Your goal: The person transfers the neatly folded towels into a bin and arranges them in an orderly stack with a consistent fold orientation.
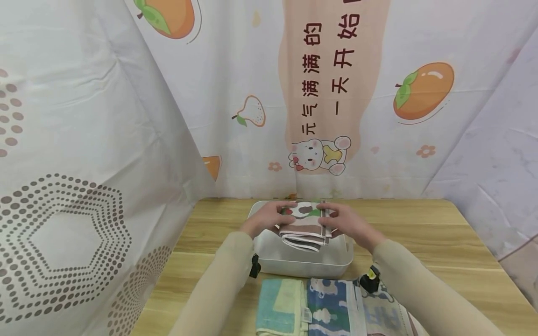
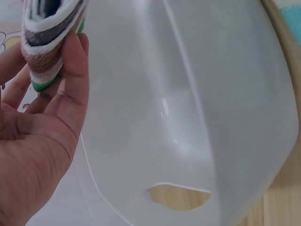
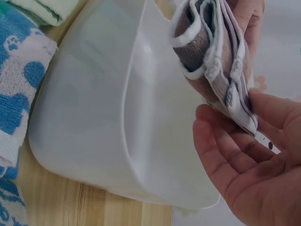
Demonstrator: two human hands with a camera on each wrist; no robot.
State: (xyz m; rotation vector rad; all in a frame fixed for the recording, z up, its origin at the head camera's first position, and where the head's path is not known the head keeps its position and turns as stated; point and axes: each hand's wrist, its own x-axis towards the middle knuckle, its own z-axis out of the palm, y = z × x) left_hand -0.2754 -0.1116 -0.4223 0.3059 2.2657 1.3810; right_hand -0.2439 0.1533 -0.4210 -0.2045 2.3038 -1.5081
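A folded towel (image 1: 303,226), brown and white with green and red patches, is held over a white plastic bin (image 1: 300,269). My left hand (image 1: 269,217) grips its left end, thumb and fingers on either side, as the left wrist view also shows. At the opposite end my right hand (image 1: 348,224) pinches the towel. Stacked layers with white hems show along the towel's folded edge (image 3: 211,52) in the right wrist view. Below the hands, the bin's bare inner wall (image 2: 127,103) and an oval handle hole (image 2: 181,197) are visible.
In front of the bin lie more folded towels: a teal and yellow one (image 1: 279,305), a blue one (image 1: 329,305) and a grey one (image 1: 384,315), partly under my right forearm. The wooden table (image 1: 424,252) meets a printed curtain (image 1: 252,154) behind.
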